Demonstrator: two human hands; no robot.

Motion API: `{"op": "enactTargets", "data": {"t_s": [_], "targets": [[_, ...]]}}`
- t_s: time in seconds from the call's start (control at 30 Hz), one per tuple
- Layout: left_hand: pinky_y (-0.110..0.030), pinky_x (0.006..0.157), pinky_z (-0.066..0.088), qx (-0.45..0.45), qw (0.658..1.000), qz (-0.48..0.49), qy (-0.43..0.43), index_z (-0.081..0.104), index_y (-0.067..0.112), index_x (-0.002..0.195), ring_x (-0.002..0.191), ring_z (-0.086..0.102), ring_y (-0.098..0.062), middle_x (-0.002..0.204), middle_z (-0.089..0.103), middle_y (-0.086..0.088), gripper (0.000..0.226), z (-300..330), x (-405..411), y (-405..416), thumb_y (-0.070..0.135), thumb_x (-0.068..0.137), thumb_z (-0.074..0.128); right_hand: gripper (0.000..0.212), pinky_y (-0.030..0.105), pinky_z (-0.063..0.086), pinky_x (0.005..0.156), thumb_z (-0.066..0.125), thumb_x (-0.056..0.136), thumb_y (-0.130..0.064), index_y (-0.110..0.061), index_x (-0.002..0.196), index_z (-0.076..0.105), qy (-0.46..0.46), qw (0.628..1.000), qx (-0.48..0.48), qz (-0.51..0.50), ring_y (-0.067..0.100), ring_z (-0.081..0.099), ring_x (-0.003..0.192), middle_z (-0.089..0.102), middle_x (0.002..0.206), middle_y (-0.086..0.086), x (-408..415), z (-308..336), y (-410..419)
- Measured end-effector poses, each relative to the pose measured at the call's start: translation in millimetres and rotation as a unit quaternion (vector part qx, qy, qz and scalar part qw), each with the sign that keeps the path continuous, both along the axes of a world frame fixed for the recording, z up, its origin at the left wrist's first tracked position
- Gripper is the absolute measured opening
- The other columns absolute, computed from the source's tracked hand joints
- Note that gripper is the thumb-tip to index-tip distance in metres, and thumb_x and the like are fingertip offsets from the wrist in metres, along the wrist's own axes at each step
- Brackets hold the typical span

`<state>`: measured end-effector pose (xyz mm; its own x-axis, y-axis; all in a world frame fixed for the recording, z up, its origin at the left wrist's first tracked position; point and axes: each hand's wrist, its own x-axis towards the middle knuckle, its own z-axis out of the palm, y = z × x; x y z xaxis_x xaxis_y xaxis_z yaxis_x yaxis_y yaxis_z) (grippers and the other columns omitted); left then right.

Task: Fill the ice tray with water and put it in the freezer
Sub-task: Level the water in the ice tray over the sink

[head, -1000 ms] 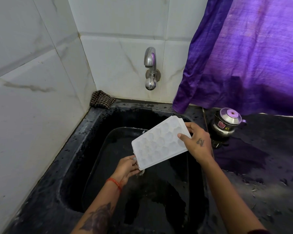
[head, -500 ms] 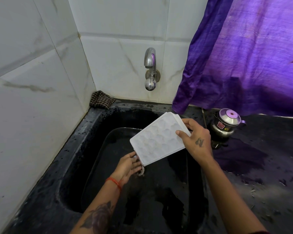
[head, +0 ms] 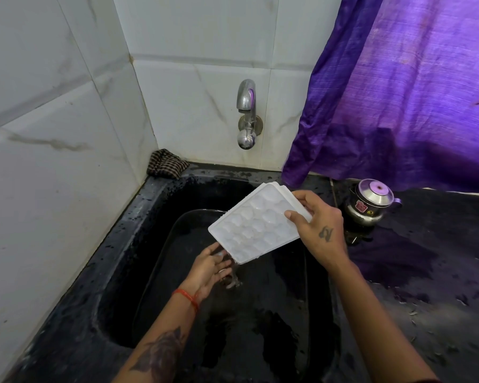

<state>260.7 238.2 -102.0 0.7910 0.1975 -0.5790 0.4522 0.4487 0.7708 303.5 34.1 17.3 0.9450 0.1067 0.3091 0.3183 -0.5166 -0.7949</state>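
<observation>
The right hand (head: 320,230) grips the far end of the white ice tray (head: 256,223), held tilted over the black sink (head: 122,272). Water runs off the tray's low corner, past the left hand (head: 208,268), which is open with loose fingers beneath it. A small steel pot (head: 369,201) with its lid on stands on the wet counter (head: 426,272).

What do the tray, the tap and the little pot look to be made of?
Tray: white, slightly translucent plastic, judging by its moulded rounded cells. Tap: polished metal, probably chromed, with mirror-like glints. Pot: shiny metal, likely steel, reflecting the purple curtain.
</observation>
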Motion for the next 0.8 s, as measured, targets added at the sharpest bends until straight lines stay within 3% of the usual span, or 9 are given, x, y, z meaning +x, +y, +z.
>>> {"op": "enactTargets", "data": {"t_s": [0.1, 0.23, 0.3, 0.47, 0.8], "targets": [[-0.040, 0.089, 0.047, -0.008, 1.000, 0.002, -0.003, 0.036, 0.013, 0.142, 0.121, 0.051, -0.034, 0.135, 0.053, -0.012, 0.048, -0.2, 0.3, 1.8, -0.005, 0.097, 0.037, 0.024, 0.034, 0.053, 0.083, 0.071, 0.081, -0.011, -0.022, 0.102, 0.068, -0.011, 1.000, -0.003, 0.002, 0.010, 0.065, 0.089, 0.067, 0.088, -0.012, -1.0, 1.2, 0.7], [-0.037, 0.082, 0.049, -0.013, 1.000, 0.011, -0.012, 0.037, 0.013, 0.141, 0.113, 0.054, -0.031, 0.127, 0.055, -0.009, 0.047, 1.6, 0.9, 1.9, -0.004, 0.097, 0.038, 0.023, 0.031, 0.052, 0.078, 0.071, 0.081, -0.011, -0.021, 0.101, 0.068, -0.028, 1.000, -0.005, 0.010, 0.013, 0.065, 0.082, 0.068, 0.084, -0.010, -1.0, 3.0, 1.4], [-0.039, 0.084, 0.048, -0.015, 1.000, 0.015, -0.015, 0.037, 0.012, 0.140, 0.114, 0.053, -0.032, 0.133, 0.053, -0.012, 0.047, 1.5, 1.8, 2.3, -0.005, 0.097, 0.037, 0.022, 0.028, 0.051, 0.075, 0.071, 0.080, -0.010, -0.021, 0.100, 0.069, -0.036, 0.999, -0.009, 0.014, 0.012, 0.065, 0.079, 0.068, 0.083, -0.009, -0.2, 3.4, 1.7], [-0.042, 0.091, 0.045, -0.018, 0.999, 0.025, -0.020, 0.038, 0.009, 0.140, 0.126, 0.048, -0.037, 0.143, 0.046, -0.011, 0.045, 2.2, 4.2, 2.5, -0.006, 0.097, 0.034, 0.022, 0.005, 0.039, 0.068, 0.071, 0.080, -0.008, -0.020, 0.098, 0.070, -0.061, 0.998, -0.009, 0.034, -0.009, 0.057, 0.072, 0.062, 0.078, -0.026, 0.4, 3.9, 1.5], [-0.043, 0.089, 0.046, -0.023, 0.998, 0.046, -0.033, 0.036, 0.011, 0.140, 0.120, 0.052, -0.037, 0.142, 0.046, -0.012, 0.046, 6.4, 4.1, 4.1, -0.006, 0.097, 0.036, 0.027, 0.001, 0.040, 0.080, 0.071, 0.080, -0.005, -0.017, 0.104, 0.072, -0.116, 0.991, -0.006, 0.067, -0.018, 0.058, 0.090, 0.067, 0.107, -0.020, -0.6, 5.7, 3.8]]}}
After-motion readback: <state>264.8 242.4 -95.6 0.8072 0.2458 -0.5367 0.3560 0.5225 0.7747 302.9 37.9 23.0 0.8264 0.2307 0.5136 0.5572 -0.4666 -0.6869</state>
